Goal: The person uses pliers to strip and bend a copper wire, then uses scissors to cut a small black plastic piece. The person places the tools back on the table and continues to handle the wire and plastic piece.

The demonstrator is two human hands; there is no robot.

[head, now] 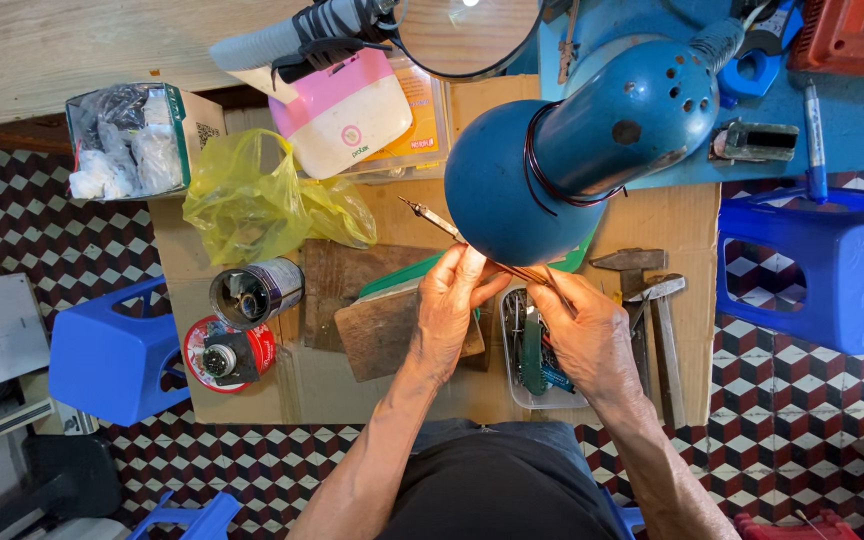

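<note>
We held a thin metal rod [430, 214] in both hands, left hand [449, 305] and right hand [586, 335] pinched on it, its tip slanting up-left beneath the blue lamp [552, 160].

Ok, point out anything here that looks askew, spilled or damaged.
Nothing looks spilled or broken. The tin can lies tipped on its side by the crumpled yellow bag. The blue lamp hangs low, hiding part of the thin tool both hands, left and right, hold.

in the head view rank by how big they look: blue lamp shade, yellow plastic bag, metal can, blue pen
1. blue lamp shade, though it is nearer the camera, which inflates it
2. yellow plastic bag
3. metal can
4. blue pen, thinnest
</note>
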